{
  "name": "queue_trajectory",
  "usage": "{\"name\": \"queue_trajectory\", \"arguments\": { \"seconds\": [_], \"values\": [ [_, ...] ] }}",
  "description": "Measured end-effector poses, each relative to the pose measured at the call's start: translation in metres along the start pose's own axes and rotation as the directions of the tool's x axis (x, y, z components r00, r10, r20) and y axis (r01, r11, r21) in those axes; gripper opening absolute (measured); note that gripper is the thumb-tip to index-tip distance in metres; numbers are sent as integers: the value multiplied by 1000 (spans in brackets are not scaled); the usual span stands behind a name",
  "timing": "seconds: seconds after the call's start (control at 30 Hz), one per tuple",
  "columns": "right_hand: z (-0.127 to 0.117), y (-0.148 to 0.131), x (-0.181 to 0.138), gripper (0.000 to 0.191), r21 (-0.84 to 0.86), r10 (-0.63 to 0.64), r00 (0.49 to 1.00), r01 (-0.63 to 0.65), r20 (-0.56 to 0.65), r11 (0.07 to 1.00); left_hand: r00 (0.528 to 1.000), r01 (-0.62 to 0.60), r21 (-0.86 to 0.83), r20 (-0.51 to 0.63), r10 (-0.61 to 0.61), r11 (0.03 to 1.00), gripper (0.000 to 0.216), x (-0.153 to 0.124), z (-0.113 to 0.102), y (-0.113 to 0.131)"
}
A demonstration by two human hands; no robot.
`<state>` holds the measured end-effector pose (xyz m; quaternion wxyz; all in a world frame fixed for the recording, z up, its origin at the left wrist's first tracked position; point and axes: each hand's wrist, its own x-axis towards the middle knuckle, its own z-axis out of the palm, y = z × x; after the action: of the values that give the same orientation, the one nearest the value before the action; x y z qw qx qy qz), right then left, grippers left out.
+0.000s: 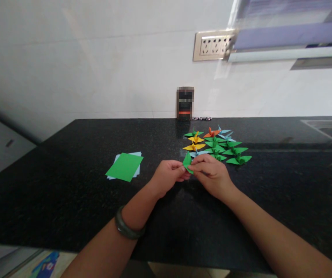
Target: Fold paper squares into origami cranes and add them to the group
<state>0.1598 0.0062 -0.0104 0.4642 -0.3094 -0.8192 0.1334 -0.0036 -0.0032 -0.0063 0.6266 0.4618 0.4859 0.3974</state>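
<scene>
A small folded piece of green paper (187, 161) is held up above the dark countertop between my two hands. My left hand (170, 174) pinches it from the left, thumb on the near side. From the right, the fingertips of my right hand (210, 172) grip its edge. Just beyond my hands stand several folded paper cranes in rows: green ones (239, 159), yellow ones (194, 146), light blue ones and an orange one (211, 133). My right hand partly covers the nearest light blue crane (199, 153).
Left of my hands lies a loose stack of square paper (125, 166), green on top of light blue. A phone-like dark object (185, 103) leans against the wall, with a beaded strand (202, 118) beside it. A socket panel (214, 45) is on the wall above the black countertop (67, 208).
</scene>
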Motion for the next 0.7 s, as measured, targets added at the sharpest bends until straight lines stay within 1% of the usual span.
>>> {"name": "queue_trajectory", "arguments": {
  "seconds": [0.1,0.2,0.3,0.37,0.47,0.5,0.53,0.57,0.6,0.63,0.67,0.7],
  "values": [
    [-3,0,1,14,-58,-89,995,92,41,994,998,21,-107,53,-15,994,16,0,-2,0],
    [-4,1,1,15,-63,-108,992,112,71,992,995,36,-137,100,-22,990,15,-1,-3,2],
    [-4,1,1,16,-67,-72,991,80,116,995,995,29,-145,95,-16,989,20,-2,-3,4],
    [-4,0,0,17,-68,-31,989,41,145,997,997,18,-115,77,-9,993,24,-1,-3,3],
    [-4,-1,0,20,10,12,989,-14,149,1000,999,-21,-33,47,23,999,27,0,-3,0],
    [-4,-2,0,21,52,48,991,-54,124,997,999,-42,-10,34,42,999,28,1,-3,0],
    [-3,-2,1,21,100,111,990,-119,83,988,998,-63,10,22,62,998,28,1,-3,-1],
    [-2,-3,1,20,157,201,979,-204,36,966,996,-84,31,10,84,996,28,1,-2,-1],
    [-1,-3,1,18,220,311,951,-304,3,927,995,-104,56,-2,104,993,27,2,-2,-2],
    [0,-4,2,18,282,416,909,-399,0,872,992,-122,83,-9,123,989,26,2,-2,-2],
    [2,-4,2,20,333,499,866,-479,28,812,990,-139,110,-7,140,984,25,2,-2,-2],
    [3,-5,2,22,366,550,831,-537,78,760,987,-157,137,-3,159,978,23,2,-2,-2]
  ]
}}
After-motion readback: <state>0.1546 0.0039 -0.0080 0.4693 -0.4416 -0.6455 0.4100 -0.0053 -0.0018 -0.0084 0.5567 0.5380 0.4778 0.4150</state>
